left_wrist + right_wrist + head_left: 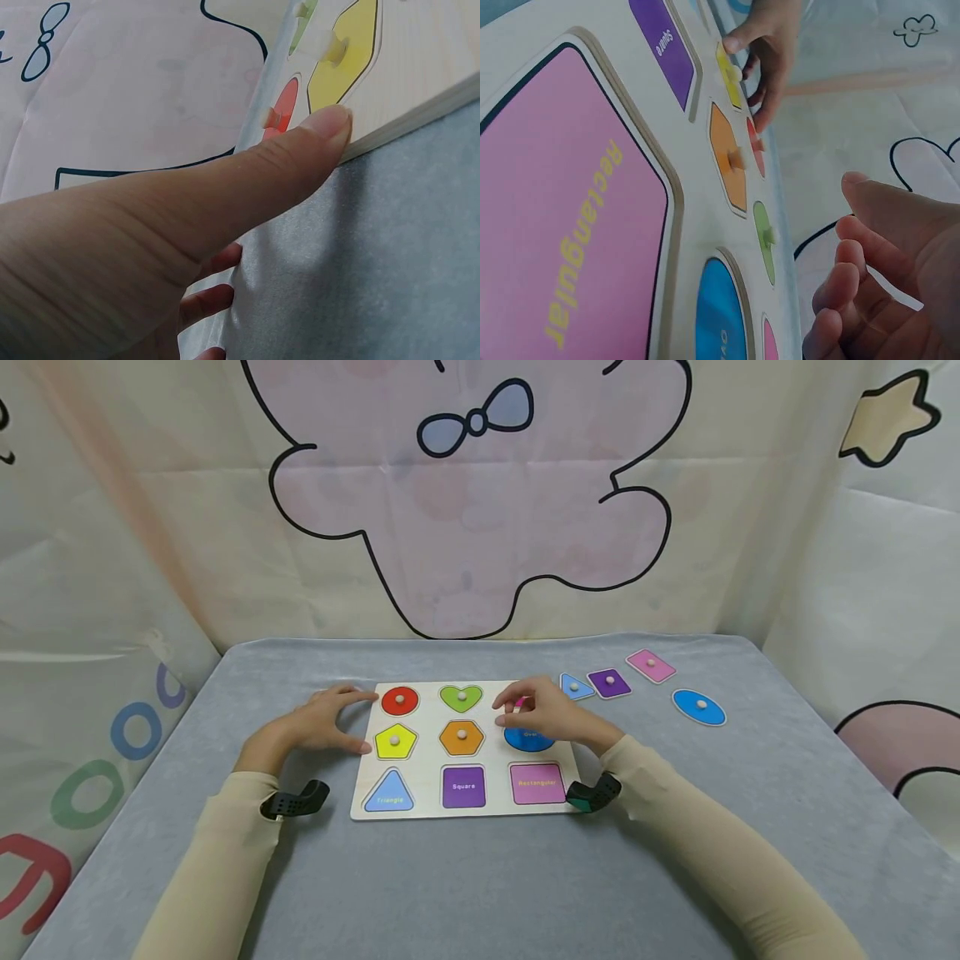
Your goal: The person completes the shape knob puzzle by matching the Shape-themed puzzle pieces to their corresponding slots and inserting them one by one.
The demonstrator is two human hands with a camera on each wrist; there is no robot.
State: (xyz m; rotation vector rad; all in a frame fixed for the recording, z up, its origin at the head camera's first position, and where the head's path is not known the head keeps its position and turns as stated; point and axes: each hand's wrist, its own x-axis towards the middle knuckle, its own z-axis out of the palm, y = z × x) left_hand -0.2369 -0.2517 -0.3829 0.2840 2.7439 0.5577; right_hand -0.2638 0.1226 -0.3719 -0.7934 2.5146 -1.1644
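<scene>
A white wooden shape puzzle board (427, 777) lies on the table. My left hand (318, 720) is at its left edge, the thumb (326, 124) on the edge beside the yellow pentagon (405, 752) and the fingers near the red circle (392, 693). My right hand (551, 714) hovers over the upper right corner with fingers loosely bent and nothing between them. Below it, a pink piece (769, 341) is partly hidden, as is the blue oval slot (528, 743). Knobbed pieces fill the green heart (450, 693) and orange hexagon (450, 747) places.
Bare printed slots for triangle (390, 789), square (463, 797) and rectangle (537, 795) line the board's front row. Right of the board lie a light blue triangle (572, 691), purple square (615, 689), pink rectangle (656, 672) and blue oval piece (693, 714). Printed cloth hangs behind.
</scene>
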